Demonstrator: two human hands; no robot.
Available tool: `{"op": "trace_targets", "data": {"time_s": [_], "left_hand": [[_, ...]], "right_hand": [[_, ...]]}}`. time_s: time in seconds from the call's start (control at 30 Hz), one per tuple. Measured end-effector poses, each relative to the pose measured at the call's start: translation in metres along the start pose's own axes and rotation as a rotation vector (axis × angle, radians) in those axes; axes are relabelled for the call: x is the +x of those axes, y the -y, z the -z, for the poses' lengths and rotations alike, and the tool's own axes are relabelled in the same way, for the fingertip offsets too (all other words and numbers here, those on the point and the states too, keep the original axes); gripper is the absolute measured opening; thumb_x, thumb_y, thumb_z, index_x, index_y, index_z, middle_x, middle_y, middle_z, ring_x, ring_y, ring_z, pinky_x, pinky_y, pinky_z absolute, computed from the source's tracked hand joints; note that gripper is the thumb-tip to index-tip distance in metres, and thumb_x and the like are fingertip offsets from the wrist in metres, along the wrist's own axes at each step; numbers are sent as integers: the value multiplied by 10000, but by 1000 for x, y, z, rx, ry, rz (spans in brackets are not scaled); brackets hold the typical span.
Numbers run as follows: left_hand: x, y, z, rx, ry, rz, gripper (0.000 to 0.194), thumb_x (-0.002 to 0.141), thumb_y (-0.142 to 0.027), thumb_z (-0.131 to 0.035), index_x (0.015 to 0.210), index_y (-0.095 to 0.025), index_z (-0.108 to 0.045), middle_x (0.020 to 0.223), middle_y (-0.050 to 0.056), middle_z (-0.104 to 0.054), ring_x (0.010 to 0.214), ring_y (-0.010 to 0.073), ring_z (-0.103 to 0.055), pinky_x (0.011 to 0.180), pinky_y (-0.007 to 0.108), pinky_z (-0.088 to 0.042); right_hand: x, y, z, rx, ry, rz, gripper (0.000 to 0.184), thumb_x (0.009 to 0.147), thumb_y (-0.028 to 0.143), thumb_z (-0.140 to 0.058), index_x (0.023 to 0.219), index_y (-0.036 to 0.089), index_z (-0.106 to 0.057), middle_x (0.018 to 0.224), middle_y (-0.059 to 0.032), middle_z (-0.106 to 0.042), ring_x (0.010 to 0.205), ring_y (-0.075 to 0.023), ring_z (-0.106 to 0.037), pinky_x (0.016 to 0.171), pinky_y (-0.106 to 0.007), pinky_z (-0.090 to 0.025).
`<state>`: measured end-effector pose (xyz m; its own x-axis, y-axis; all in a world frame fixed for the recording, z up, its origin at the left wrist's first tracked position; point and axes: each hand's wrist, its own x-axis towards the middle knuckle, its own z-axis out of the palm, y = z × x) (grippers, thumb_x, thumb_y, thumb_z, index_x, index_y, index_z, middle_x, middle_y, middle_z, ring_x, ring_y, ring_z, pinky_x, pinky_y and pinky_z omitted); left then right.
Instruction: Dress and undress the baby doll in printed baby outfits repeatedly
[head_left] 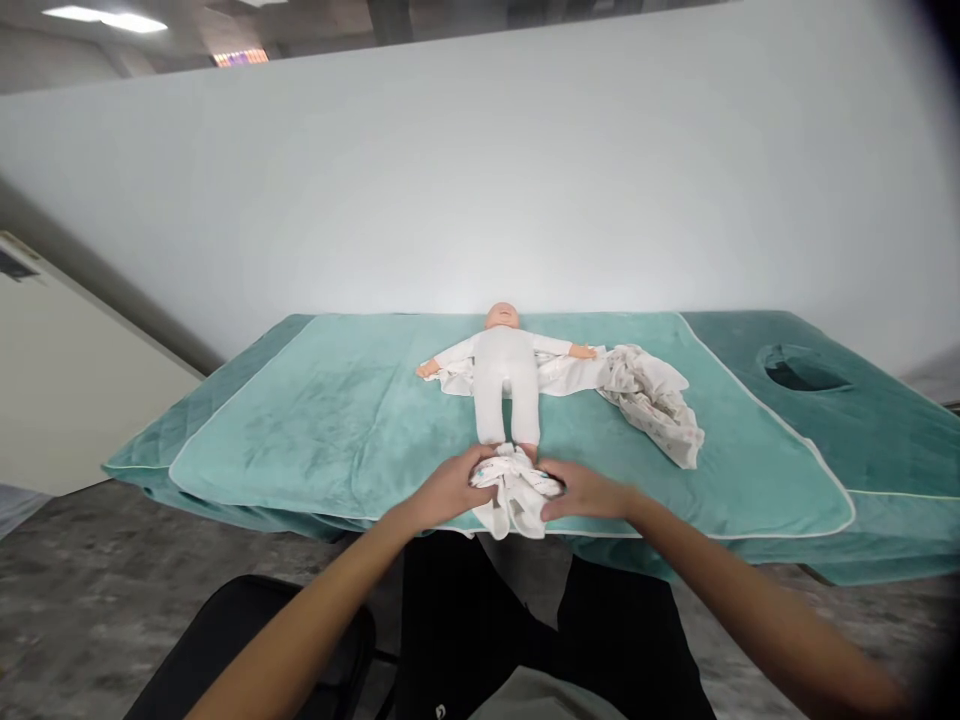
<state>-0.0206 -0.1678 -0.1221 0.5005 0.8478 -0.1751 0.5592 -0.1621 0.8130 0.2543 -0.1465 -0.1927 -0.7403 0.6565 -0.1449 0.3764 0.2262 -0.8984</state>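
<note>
A baby doll (pixel 505 365) with a white body lies on its back, arms spread, feet toward me. At its feet is a bunched piece of white baby clothing (pixel 514 495) with small coloured marks. My left hand (pixel 454 488) grips the clothing's left side, thumb on top. My right hand (pixel 589 490) pinches its right side. The doll's feet are partly hidden behind the gathered cloth. A crumpled white patterned cloth (pixel 652 395) lies right of the doll, and white fabric runs from it under the doll's arms and back.
A light green towel (pixel 300 400) covers the darker green padded bed (pixel 885 440), which has a face hole (pixel 806 372) at right. Behind stands a white partition (pixel 480 180). A black chair (pixel 247 640) is at lower left, and a pale cabinet (pixel 75 370) at far left.
</note>
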Motion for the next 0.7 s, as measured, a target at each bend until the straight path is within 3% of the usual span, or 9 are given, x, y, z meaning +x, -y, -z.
{"op": "trace_targets", "data": {"time_s": [0.13,0.2,0.27,0.37,0.5,0.6,0.7], "left_hand": [[3,-19,47,-93,521,-30,512,784,-438,-755,1234,-231,-624,1073,31,-656,959,207,-603,775,261,-472],[12,-25,63,-101,608,-56,427,831,-484,-705,1173,-232,-655,1014,30,-644,907,190,-583,745,248,-454],[22,-33,75,-59,570,-73,339,883,-521,-628,1019,-216,-686,903,28,-617,817,171,-552,690,244,-423],[31,-51,88,21,384,-103,354,885,-529,-615,789,-190,-644,727,4,-514,672,137,-456,596,246,-348],[32,-74,102,-101,-57,-241,354,900,-513,-597,770,-184,-602,777,2,-549,735,147,-499,654,258,-404],[36,-79,109,-247,-358,-340,351,915,-525,-580,809,-190,-589,807,7,-585,741,151,-541,654,264,-447],[49,-73,112,-352,-626,-436,341,920,-551,-565,930,-212,-602,905,25,-636,811,164,-598,692,270,-493]], "right_hand": [[-11,36,42,130,252,-2,428,890,641,-568,855,214,-565,758,7,-517,706,-156,-493,634,-278,-412],[-9,61,57,73,265,-5,420,896,616,-583,817,204,-567,726,22,-481,667,-132,-464,603,-258,-376],[-2,84,70,-7,193,38,403,890,585,-612,796,195,-571,704,37,-451,632,-109,-420,578,-245,-326],[11,111,88,-97,48,114,378,892,553,-623,786,193,-582,668,49,-426,602,-99,-373,565,-247,-284],[23,137,107,-146,-143,196,356,870,528,-661,766,192,-608,642,48,-464,589,-99,-383,548,-249,-279],[33,162,110,-2,-331,315,358,863,517,-681,736,198,-581,627,44,-487,577,-103,-428,557,-256,-355],[52,186,107,273,-463,481,355,859,536,-686,772,217,-558,734,18,-555,682,-127,-537,661,-282,-487]]}}
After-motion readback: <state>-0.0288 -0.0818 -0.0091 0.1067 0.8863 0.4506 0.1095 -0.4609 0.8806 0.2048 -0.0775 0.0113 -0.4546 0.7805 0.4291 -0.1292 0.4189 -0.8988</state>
